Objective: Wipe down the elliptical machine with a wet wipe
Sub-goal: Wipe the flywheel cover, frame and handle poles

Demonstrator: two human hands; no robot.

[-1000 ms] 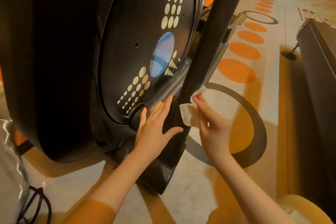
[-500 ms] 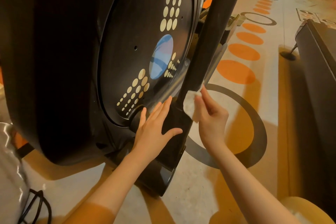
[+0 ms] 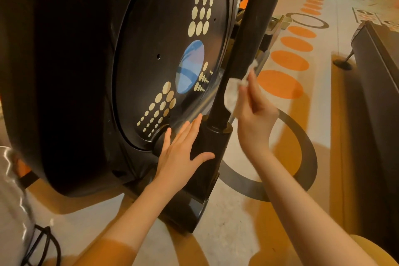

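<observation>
The right hand pinches a white wet wipe against the black post. At its 8 o'clock, the left hand lies flat, fingers straight, on the elliptical machine.

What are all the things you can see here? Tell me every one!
elliptical machine: one, black, fills the left side
round disc: one, black with cream dots and a blue middle, on the machine's side
pole: one, black, slanting up from the machine's base
wet wipe: one, white, pressed against the pole
floor dots: several, orange, in a row on the floor to the right
floor ring: one large, dark grey, behind the right arm
cable: one, black, bottom left corner
bench: one, dark, right edge
left hand: flat on the machine's base, fingers straight
right hand: holds the wipe to the pole
</observation>
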